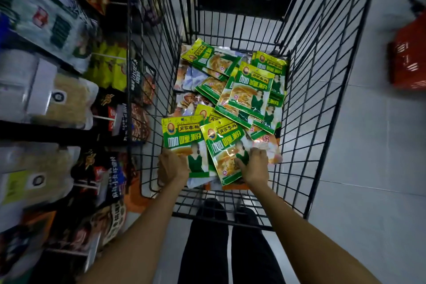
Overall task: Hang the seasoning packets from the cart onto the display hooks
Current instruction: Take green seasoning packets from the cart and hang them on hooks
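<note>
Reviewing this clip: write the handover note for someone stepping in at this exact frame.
Left hand: down in the cart, gripping the lower edge of a green packet.
Right hand: holding a second green packet beside it.
The remaining packets lie in a loose heap on the cart floor.
Display hooks are on the shelving to the left, already carrying other goods.
Done: two packets gripped. Left: hang these, then work through the heap.

One black wire cart (306, 90). In it lies a heap of green-and-yellow seasoning packets (250, 90), at least ten with faces showing; those buried underneath cannot be counted. Two hands reach in: the left hand (171, 166) and the right hand (255, 163) each grasp one packet.
</note>
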Demonstrator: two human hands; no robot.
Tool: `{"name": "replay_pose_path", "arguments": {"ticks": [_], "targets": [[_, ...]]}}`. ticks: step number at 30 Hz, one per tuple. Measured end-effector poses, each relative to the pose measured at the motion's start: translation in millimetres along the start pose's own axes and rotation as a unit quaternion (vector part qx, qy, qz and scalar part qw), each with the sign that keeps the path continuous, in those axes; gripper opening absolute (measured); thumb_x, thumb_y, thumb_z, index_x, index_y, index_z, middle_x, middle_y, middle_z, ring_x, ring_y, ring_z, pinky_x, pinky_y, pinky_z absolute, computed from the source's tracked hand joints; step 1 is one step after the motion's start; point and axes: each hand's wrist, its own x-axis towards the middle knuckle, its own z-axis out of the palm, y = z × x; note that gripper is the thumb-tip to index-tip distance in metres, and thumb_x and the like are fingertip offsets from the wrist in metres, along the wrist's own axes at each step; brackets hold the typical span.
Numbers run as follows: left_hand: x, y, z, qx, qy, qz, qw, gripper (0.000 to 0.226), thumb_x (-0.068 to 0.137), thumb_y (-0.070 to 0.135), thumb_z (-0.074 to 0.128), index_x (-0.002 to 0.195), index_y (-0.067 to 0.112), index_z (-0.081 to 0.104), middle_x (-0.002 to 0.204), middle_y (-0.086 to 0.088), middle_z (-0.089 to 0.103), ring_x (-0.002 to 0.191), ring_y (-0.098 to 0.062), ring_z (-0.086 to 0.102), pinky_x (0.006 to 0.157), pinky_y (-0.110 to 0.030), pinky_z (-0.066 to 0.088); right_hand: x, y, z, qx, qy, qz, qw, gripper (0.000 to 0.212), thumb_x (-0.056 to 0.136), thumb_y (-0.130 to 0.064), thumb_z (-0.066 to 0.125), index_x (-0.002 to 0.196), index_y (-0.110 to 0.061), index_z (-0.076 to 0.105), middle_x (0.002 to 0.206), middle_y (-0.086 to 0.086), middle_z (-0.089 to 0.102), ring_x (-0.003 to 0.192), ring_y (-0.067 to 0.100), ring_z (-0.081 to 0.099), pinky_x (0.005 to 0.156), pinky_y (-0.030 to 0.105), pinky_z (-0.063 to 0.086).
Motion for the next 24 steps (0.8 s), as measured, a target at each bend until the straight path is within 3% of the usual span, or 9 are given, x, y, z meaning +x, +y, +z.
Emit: {"name": "replay_pose_path", "arguments": {"ticks": [2, 7, 11, 13, 16, 19, 22, 24], "targets": [[0.5, -1.3, 3.0, -0.021, 0.007, -0.012, 1.0, 0.042, 0.091, 0.018, 0.059, 0.125, 0.001, 0.042, 0.127, -0.02, 0.051, 0.111, -0.036, 0.054, 0.079, -0.037, 0.041, -1.8, -1.5, 4.5, -0.011, 0.006, 0.002, 1.0, 0.053, 0.088, -0.034, 0.065, 0.126, -0.003, 0.046, 0.128, 0.017, 0.044, 0.12, 0.031, 0.042, 0.096, 0.039, 0.039], [-0.1, -5.9, 1.8, -0.05, 0.037, -0.027, 0.998, 0.048, 0.085, 0.01, 0.066, 0.125, 0.002, 0.039, 0.128, -0.021, 0.049, 0.114, -0.037, 0.051, 0.087, -0.042, 0.042, -2.7, 0.9, 6.7, 0.018, -0.001, 0.046, 0.999, 0.071, 0.076, -0.042, 0.077, 0.128, -0.006, 0.045, 0.125, 0.017, 0.047, 0.119, 0.031, 0.044, 0.096, 0.036, 0.038], [-1.8, -8.3, -3.2, -0.138, 0.03, -0.051, 0.989, 0.059, 0.07, 0.009, 0.082, 0.119, 0.003, 0.05, 0.123, -0.018, 0.058, 0.106, -0.036, 0.059, 0.081, -0.042, 0.048, -2.1, 1.1, 2.2, 0.021, 0.002, 0.075, 0.997, 0.07, 0.069, -0.047, 0.081, 0.117, -0.005, 0.054, 0.117, 0.016, 0.052, 0.11, 0.031, 0.051, 0.09, 0.038, 0.044], [-1.9, -8.3, -6.6, -0.188, 0.003, -0.059, 0.98, 0.046, 0.068, 0.007, 0.083, 0.107, 0.002, 0.061, 0.112, -0.018, 0.065, 0.087, -0.03, 0.063, 0.064, -0.033, 0.052, -1.7, -0.6, -2.2, 0.032, -0.013, 0.079, 0.996, 0.063, 0.068, -0.046, 0.082, 0.108, -0.003, 0.057, 0.111, 0.016, 0.055, 0.103, 0.03, 0.056, 0.086, 0.04, 0.049], [-2.1, -6.6, -10.9, -0.253, -0.012, -0.067, 0.965, 0.027, 0.068, 0.007, 0.083, 0.091, 0.001, 0.069, 0.086, -0.012, 0.068, 0.052, -0.011, 0.052, 0.033, -0.016, 0.036, -1.2, -0.9, -10.1, 0.136, -0.053, 0.094, 0.985, 0.055, 0.07, -0.034, 0.084, 0.103, 0.001, 0.058, 0.104, 0.017, 0.064, 0.095, 0.032, 0.063, 0.084, 0.047, 0.053], [-2.1, -2.9, -13.7, -0.299, -0.047, -0.062, 0.951, 0.025, 0.07, 0.011, 0.083, 0.091, 0.005, 0.069, 0.085, -0.01, 0.066, 0.058, -0.013, 0.054, 0.047, -0.017, 0.041, -3.9, -1.5, -18.6, 0.206, -0.098, 0.1, 0.969, 0.054, 0.074, -0.023, 0.081, 0.115, 0.002, 0.055, 0.113, 0.019, 0.065, 0.102, 0.033, 0.062, 0.09, 0.05, 0.052], [-6.4, 2.5, -16.3, -0.295, -0.112, -0.032, 0.949, 0.026, 0.08, 0.014, 0.075, 0.103, 0.007, 0.066, 0.101, -0.01, 0.068, 0.084, -0.02, 0.061, 0.071, -0.026, 0.048, -10.7, -5.8, -27.7, 0.233, -0.116, 0.078, 0.963, 0.063, 0.079, -0.019, 0.077, 0.131, 0.003, 0.048, 0.127, 0.02, 0.058, 0.115, 0.035, 0.058, 0.096, 0.05, 0.049], [-13.1, 6.2, -21.0, -0.294, -0.109, -0.004, 0.95, 0.03, 0.084, 0.011, 0.07, 0.112, 0.005, 0.063, 0.109, -0.012, 0.066, 0.099, -0.026, 0.062, 0.084, -0.034, 0.05, -17.0, -9.9, -37.0, 0.24, -0.097, 0.041, 0.965, 0.052, 0.081, -0.014, 0.075, 0.126, 0.001, 0.051, 0.121, 0.018, 0.062, 0.111, 0.033, 0.06, 0.094, 0.05, 0.049]]}}
